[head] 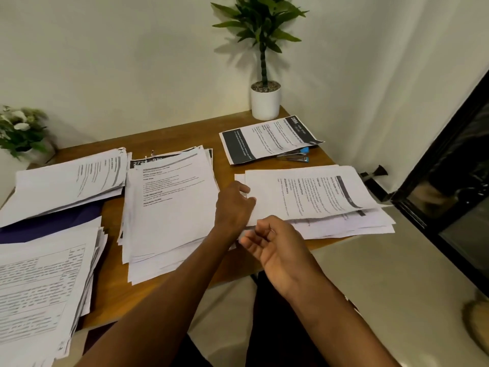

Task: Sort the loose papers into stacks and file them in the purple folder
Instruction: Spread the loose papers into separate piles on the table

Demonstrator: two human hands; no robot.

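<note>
Several paper stacks lie on the wooden table [111, 282]. The right stack [317, 197] is turned sideways, its top sheet lifted slightly. My left hand [234, 205] pinches the left edge of that top sheet. My right hand [277, 247] hovers just below it, fingers curled loosely with nothing in them. A tall middle stack [169, 207] sits left of my hands. The purple folder [50, 223] lies at the left, mostly hidden between a far-left stack [68, 184] and a near-left stack [39, 287].
A single printed sheet [267, 139] lies at the back right, partly over a blue stapler [296, 156]. A white potted plant [265, 102] stands at the back corner, and a flower pot [23, 139] at the far left. The table's right edge meets a dark window frame [436, 168].
</note>
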